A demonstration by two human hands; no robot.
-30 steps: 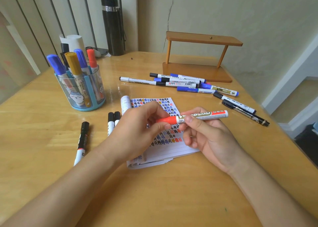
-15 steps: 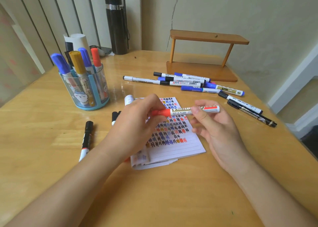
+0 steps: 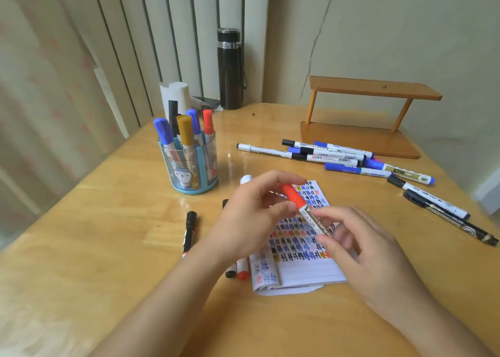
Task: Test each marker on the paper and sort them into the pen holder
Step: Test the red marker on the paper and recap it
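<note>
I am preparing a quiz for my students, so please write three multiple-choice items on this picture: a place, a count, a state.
1. The tall black metal flask stands: A. at the far edge of the wooden table; B. at its near edge; C. on the floor.
2. Markers standing in the round translucent blue pen holder: A. three; B. five; C. eight.
3. The red-capped white marker is: A. lying flat on the table; B. standing in the holder; C. held in both hands.
Key: 1A, it stands by the wall; 2B, five caps stick out; 3C, left hand grips its cap, right hand pinches its barrel above the lined paper.
</note>
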